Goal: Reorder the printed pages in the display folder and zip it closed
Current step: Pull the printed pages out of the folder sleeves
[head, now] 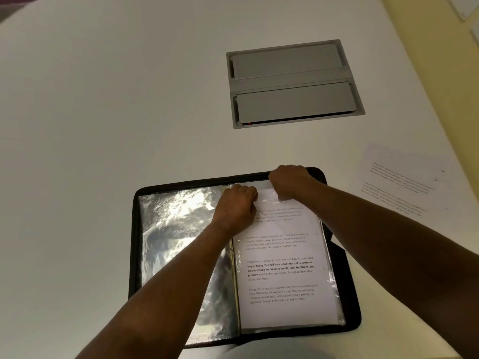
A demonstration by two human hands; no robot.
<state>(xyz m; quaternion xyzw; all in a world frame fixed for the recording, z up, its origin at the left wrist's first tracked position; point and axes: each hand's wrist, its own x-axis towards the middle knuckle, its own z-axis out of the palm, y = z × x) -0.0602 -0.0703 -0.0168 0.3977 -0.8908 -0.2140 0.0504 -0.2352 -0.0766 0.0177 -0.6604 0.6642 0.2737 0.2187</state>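
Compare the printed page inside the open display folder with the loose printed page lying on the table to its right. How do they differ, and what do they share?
The page in the folder sits in a clear sleeve; the loose page lies bare on the table. Both hands, the left hand and right hand, grip the top of the folder page; nothing touches the loose page. The folder page's text reads dark; the loose page's looks faint. Both are white sheets with paragraph blocks.

Black display folder (134,255) open, printed page (282,268) sleeved.
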